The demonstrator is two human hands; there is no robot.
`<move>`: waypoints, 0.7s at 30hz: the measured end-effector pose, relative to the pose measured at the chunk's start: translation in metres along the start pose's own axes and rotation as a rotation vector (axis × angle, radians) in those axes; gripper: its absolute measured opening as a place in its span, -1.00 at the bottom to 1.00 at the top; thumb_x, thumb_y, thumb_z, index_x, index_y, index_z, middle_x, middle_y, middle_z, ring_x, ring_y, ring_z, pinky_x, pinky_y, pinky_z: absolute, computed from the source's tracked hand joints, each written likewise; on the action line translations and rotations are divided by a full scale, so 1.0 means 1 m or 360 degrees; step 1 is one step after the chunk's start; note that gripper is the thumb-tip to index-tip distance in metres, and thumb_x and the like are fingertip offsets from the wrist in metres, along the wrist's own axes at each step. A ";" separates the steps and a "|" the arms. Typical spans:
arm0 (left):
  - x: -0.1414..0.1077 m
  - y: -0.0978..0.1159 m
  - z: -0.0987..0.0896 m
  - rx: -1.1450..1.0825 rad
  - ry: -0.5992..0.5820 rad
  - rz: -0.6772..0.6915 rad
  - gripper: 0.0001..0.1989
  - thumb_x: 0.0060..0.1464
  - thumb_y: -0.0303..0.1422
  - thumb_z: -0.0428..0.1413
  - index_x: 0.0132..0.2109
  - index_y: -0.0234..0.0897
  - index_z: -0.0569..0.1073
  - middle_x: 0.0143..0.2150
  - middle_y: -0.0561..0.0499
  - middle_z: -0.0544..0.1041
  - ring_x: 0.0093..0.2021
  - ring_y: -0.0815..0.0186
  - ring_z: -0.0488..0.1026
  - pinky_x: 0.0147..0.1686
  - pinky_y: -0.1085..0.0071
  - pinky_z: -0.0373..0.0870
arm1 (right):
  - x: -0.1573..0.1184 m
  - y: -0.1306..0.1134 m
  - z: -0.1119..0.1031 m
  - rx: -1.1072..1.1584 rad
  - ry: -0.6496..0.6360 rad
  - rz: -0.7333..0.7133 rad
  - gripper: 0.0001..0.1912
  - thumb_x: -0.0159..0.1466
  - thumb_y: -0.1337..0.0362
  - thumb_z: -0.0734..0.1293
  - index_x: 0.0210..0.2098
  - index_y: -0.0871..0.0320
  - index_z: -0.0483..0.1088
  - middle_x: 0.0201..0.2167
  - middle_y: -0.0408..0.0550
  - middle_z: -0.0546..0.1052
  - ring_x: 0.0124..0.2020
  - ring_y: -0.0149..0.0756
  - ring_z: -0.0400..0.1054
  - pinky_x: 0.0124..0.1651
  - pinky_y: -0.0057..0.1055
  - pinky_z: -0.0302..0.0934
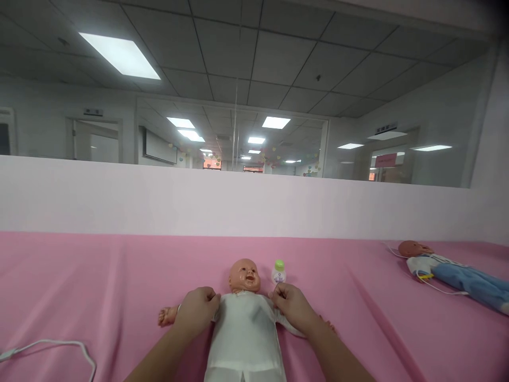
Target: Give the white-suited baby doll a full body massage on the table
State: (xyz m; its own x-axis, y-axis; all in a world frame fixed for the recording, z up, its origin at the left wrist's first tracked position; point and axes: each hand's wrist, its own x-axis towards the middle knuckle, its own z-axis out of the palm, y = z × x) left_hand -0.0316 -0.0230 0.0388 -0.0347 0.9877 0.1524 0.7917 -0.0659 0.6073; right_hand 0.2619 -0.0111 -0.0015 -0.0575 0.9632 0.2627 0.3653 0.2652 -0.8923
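Observation:
A baby doll (244, 275) lies on its back in front of me, head away from me, dressed in a white long-sleeved shirt (247, 329). My left hand (199, 307) is closed, its fingers pinching the shirt at the shoulder on the left side. At the opposite shoulder my right hand (292, 303) pinches the shirt's cloth in the same way. The doll's arms are spread out, and one small hand (167, 316) shows past my left wrist. A small bottle with a green cap (279, 271) stands just beyond my right hand.
A pink sheet (151, 270) with folds covers the surface. At the far right lies a second doll (461, 276) in blue and white clothes, with thin white tubing. A white cable (59, 342) curves at the lower left. Behind is a low white wall (199, 201) under a glass window.

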 end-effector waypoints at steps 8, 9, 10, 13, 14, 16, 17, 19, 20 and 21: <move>0.006 -0.010 0.005 -0.0008 0.0020 0.0021 -0.66 0.22 -0.24 0.03 -0.52 -0.19 0.32 -0.51 -0.01 0.52 -0.45 0.22 0.46 -0.45 0.36 0.10 | 0.002 0.010 -0.001 0.0104 -0.0097 -0.0017 -0.69 0.23 0.06 0.36 -0.46 0.12 0.26 -0.51 -0.18 0.38 -0.45 -0.34 0.24 -0.32 -0.38 0.12; 0.006 -0.011 0.003 0.0005 0.0038 0.0018 -0.65 0.22 -0.23 0.03 -0.53 -0.19 0.30 -0.52 0.00 0.51 -0.45 0.22 0.45 -0.46 0.36 0.09 | 0.002 0.010 -0.002 0.0119 -0.0117 -0.0030 -0.69 0.22 0.06 0.37 -0.46 0.12 0.26 -0.51 -0.18 0.38 -0.45 -0.34 0.24 -0.33 -0.38 0.12; 0.006 -0.012 0.001 0.0008 0.0059 0.0010 -0.64 0.22 -0.22 0.03 -0.53 -0.18 0.29 -0.52 0.00 0.50 -0.46 0.22 0.44 -0.47 0.36 0.08 | 0.002 0.010 -0.003 0.0123 -0.0130 -0.0038 -0.69 0.22 0.06 0.37 -0.46 0.12 0.27 -0.52 -0.18 0.39 -0.46 -0.34 0.24 -0.33 -0.38 0.12; 0.004 -0.011 -0.005 -0.0012 0.0109 -0.0001 -0.67 0.21 -0.21 0.03 -0.51 -0.18 0.33 -0.50 0.00 0.50 -0.45 0.22 0.43 -0.47 0.36 0.06 | -0.002 0.007 -0.007 0.0105 -0.0128 -0.0044 -0.67 0.22 0.03 0.37 -0.47 0.12 0.27 -0.55 -0.19 0.38 -0.48 -0.34 0.23 -0.33 -0.38 0.13; 0.002 -0.010 -0.007 -0.0014 0.0117 -0.0002 -0.68 0.21 -0.21 0.03 -0.50 -0.18 0.34 -0.49 0.00 0.50 -0.44 0.22 0.43 -0.46 0.36 0.06 | -0.003 0.005 -0.009 0.0093 -0.0121 -0.0041 -0.66 0.22 0.02 0.37 -0.48 0.12 0.27 -0.56 -0.19 0.38 -0.48 -0.34 0.24 -0.33 -0.38 0.14; -0.001 -0.006 -0.009 0.0006 0.0132 -0.0003 -0.70 0.20 -0.20 0.03 -0.48 -0.18 0.38 -0.50 0.01 0.49 -0.43 0.22 0.43 -0.45 0.35 0.06 | -0.006 0.001 -0.014 0.0064 -0.0103 -0.0036 -0.63 0.22 0.00 0.37 -0.50 0.12 0.26 -0.57 -0.18 0.39 -0.49 -0.34 0.24 -0.34 -0.38 0.14; -0.003 -0.004 -0.010 0.0030 0.0139 -0.0003 -0.71 0.19 -0.20 0.03 -0.46 -0.19 0.40 -0.50 0.01 0.49 -0.42 0.21 0.43 -0.44 0.35 0.05 | -0.008 0.000 -0.016 0.0043 -0.0094 -0.0038 -0.62 0.22 0.00 0.37 -0.51 0.12 0.26 -0.58 -0.17 0.40 -0.49 -0.35 0.24 -0.34 -0.38 0.14; -0.005 0.001 -0.010 0.0078 0.0190 -0.0041 -0.72 0.20 -0.21 0.02 -0.44 -0.18 0.42 -0.51 0.00 0.48 -0.43 0.21 0.42 -0.44 0.33 0.03 | -0.009 -0.002 -0.019 0.0010 -0.0081 -0.0047 -0.62 0.24 0.00 0.36 -0.51 0.13 0.26 -0.55 -0.16 0.43 -0.49 -0.36 0.25 -0.33 -0.39 0.14; -0.005 0.003 -0.010 0.0097 0.0216 -0.0063 -0.72 0.21 -0.21 0.01 -0.43 -0.18 0.43 -0.52 -0.01 0.48 -0.44 0.20 0.42 -0.44 0.32 0.02 | -0.009 -0.003 -0.020 0.0000 -0.0077 -0.0042 -0.61 0.24 0.00 0.36 -0.51 0.13 0.26 -0.54 -0.15 0.44 -0.48 -0.36 0.25 -0.33 -0.40 0.14; -0.005 0.004 -0.010 0.0110 0.0237 -0.0089 -0.73 0.21 -0.22 0.00 -0.41 -0.18 0.44 -0.52 -0.01 0.49 -0.45 0.20 0.42 -0.44 0.32 0.01 | -0.010 -0.003 -0.021 -0.0010 -0.0068 -0.0038 -0.61 0.25 -0.01 0.36 -0.51 0.13 0.25 -0.53 -0.15 0.44 -0.48 -0.36 0.25 -0.33 -0.40 0.14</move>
State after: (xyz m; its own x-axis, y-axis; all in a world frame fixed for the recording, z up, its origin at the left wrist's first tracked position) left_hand -0.0345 -0.0301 0.0484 -0.1658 0.9573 0.2370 0.8260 0.0035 0.5637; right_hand 0.2811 -0.0222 0.0066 -0.1062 0.9576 0.2679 0.3692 0.2881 -0.8836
